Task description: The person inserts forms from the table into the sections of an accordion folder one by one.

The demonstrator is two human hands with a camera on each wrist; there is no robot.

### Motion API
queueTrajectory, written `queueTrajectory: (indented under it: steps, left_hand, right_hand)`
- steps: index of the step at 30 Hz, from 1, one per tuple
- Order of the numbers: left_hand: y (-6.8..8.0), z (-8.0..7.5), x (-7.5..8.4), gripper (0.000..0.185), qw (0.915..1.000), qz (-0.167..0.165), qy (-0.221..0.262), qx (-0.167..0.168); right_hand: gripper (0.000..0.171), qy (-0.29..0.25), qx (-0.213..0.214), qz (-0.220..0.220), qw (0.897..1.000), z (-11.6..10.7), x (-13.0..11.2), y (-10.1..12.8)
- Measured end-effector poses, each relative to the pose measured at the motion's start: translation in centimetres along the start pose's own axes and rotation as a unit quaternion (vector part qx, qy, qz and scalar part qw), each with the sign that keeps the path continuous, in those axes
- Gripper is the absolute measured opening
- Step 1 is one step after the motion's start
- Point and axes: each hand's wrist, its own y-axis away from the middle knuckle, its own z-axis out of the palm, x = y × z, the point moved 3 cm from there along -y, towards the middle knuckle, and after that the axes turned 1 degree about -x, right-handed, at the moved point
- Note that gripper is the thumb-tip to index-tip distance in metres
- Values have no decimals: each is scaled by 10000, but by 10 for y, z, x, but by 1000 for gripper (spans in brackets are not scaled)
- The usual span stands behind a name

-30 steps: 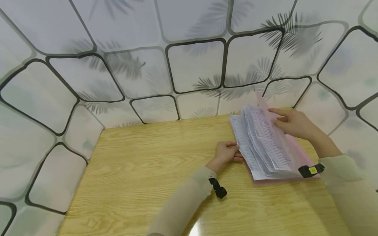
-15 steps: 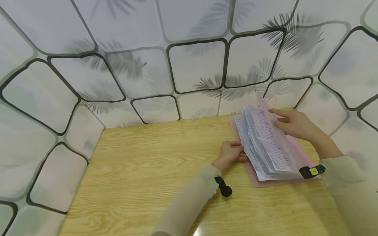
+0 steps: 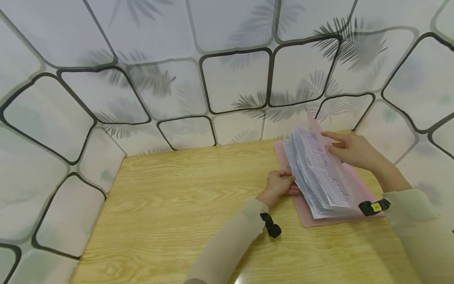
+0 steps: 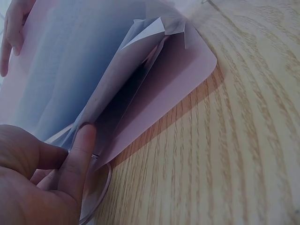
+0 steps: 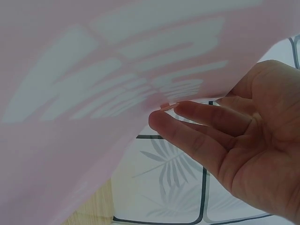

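Note:
A pink folder (image 3: 306,217) lies on the right side of the table, opened over a stack of printed sheets (image 3: 317,169). Its translucent front cover (image 5: 93,154) is raised and tilted. My right hand (image 3: 354,150) pinches that cover's edge between thumb and fingertips. At the stack's left edge, my left hand (image 3: 278,184) holds sheets between thumb and fingers. The left wrist view shows the left hand (image 4: 49,180) at the sheets' curled-up edge, with the pink back cover (image 4: 176,89) beneath. How many sheets it holds cannot be made out.
The wood-grain table (image 3: 170,205) extends to the left of the folder. Patterned wall covering (image 3: 234,79) rises behind and on both sides. A thin cord loop (image 4: 108,183) shows beside the left hand.
My left hand has moved slightly right, shifting the lower sheets with it and uncovering a strip of the folder's pink left edge. My right hand has stayed nearly still at the cover.

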Motion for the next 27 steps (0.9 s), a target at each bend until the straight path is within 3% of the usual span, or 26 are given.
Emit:
queueTrajectory:
  steps: [10, 18, 27]
  left_hand:
    - [-4, 6, -4, 31, 9999, -70, 94, -119]
    - [-9, 4, -10, 34, 9957, -273, 780, -417]
    - [-8, 3, -10, 33, 9934, -509, 814, -629]
  right_hand:
    - [59, -39, 46, -5, 10000, 1, 0, 1]
    - [59, -27, 28, 8, 10000, 0, -1, 0]
    - [59, -48, 31, -36, 10000, 3, 3, -2]
